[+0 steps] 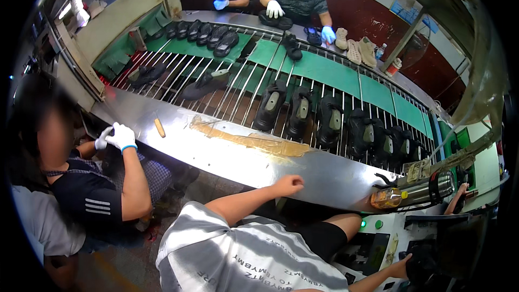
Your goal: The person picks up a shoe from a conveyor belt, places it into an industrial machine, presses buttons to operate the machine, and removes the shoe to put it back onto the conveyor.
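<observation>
My left hand (290, 185) hovers over the near edge of the steel counter (238, 163), its fingers curled in with nothing visible in them. At the lower right, my right hand (401, 268) grips a dark object that looks like a black shoe (421, 266), beside a machine panel (373, 246) with a lit green button. Shadow hides much of that shoe and the fingertips. Beyond my left hand, a row of black shoes (298, 112) leans on the metal bars of a conveyor (238, 97), several with pale insoles showing.
A thermos (440, 186) and a bottle of amber liquid (386, 198) lie at the counter's right end. A wooden-handled tool (159, 127) rests on the left. One gloved co-worker (121, 136) sits at left; two others work across the conveyor near beige shoes (354, 51).
</observation>
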A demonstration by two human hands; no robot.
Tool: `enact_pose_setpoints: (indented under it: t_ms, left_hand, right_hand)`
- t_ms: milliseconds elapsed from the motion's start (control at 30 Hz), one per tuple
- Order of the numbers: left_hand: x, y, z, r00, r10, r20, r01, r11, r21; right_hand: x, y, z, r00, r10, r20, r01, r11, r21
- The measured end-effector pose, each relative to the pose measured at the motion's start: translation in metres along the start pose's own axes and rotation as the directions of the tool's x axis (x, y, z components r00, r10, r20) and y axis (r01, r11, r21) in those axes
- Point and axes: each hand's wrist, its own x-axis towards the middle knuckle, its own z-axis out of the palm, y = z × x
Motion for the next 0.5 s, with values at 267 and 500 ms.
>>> enact_pose_setpoints:
  t_ms: [267, 500]
  left_hand:
    - [-0.04, 0.091, 0.062, 0.924, 0.212, 0.318, -0.036, 0.877, -0.479]
    - [-0.065, 0.1, -0.072, 0.96, 0.045, -0.277, -0.253, 0.563, -0.786]
  right_hand:
    - [-0.181, -0.094, 0.033, 0.207, -0.398, 0.894, -0.945, 0.153, 0.287]
    - [-0.339, -0.328, -0.047, -0.467, -0.712, 0.525, -0.733, 0.643, 0.22]
